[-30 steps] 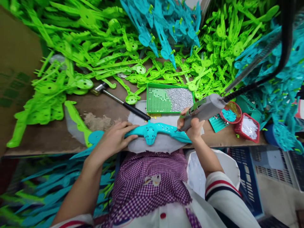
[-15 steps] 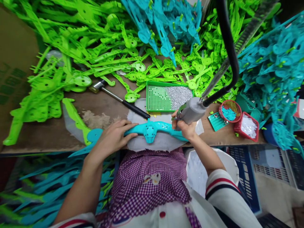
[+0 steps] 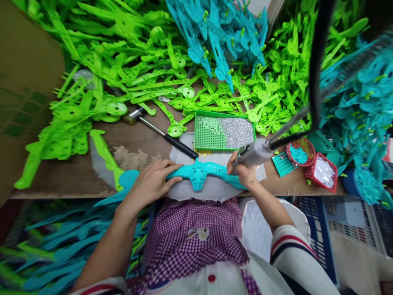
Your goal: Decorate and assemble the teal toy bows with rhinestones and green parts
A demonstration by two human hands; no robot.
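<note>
Glossy turquoise part held down on cloth under a grey tool

One long, curved turquoise part point(image 3: 198, 176) of smooth plastic, with a rounded knob at its middle, lies across a pale, frayed cloth point(image 3: 215, 194) at the near edge of the brown bench point(image 3: 153, 190). The left hand point(image 3: 156, 178) grips its left end, thumb on the near side, fingers on the far side. The right hand point(image 3: 247, 176) is wrapped around one grey cylindrical tool point(image 3: 254, 151), held over the part's right half; its tip is hidden. A turquoise disc point(image 3: 129, 178) shows by the left wrist; whether it joins the part cannot be told.

Just beyond lies one hammer point(image 3: 181, 146) with a black handle and metal shaft. Beside it, one perforated green tray point(image 3: 208, 137) holds tiny silvery pieces point(image 3: 238, 133), heaped in its right half. Rightward stand two red baskets: a round one point(image 3: 313, 155) with turquoise bits point(image 3: 298, 155), a rectangular one point(image 3: 321, 185) with white bits point(image 3: 324, 171). Lime-green parts point(image 3: 123, 69) pile behind, too many to count.
</note>
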